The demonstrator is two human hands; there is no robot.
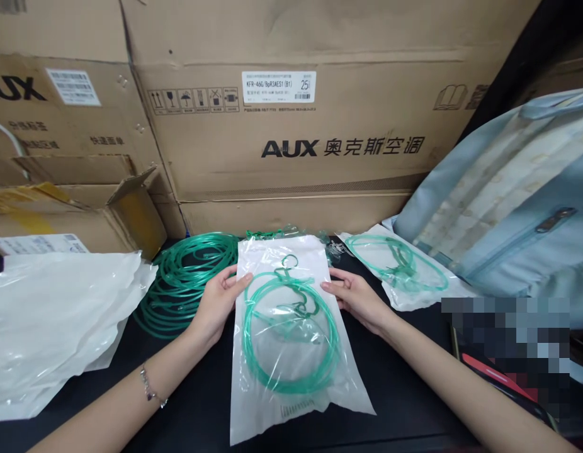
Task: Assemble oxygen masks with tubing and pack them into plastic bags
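Between my two hands is a clear-fronted, white-backed plastic pouch [301, 402], tilted toward me. Inside it a green tube [254, 358] lies coiled in a ring, with a clear green mask-like piece and a dark green strap in the middle. My left hand [220, 299] pinches the pouch's left edge, thumb on the front. On the right edge, my right hand [355, 296] grips likewise, its thumb over the front. Behind my left hand sits a loose heap of green tubing [192, 270]. Past my right hand lies another pouch [405, 296] with green tubing in it.
White pouches [50, 327] are stacked at the left. Large cardboard boxes [291, 182] wall off the back, with a smaller open box [135, 214] at the left. A light blue backpack [509, 207] leans at the right, near a phone-like red and black object [499, 377], partly blurred out.
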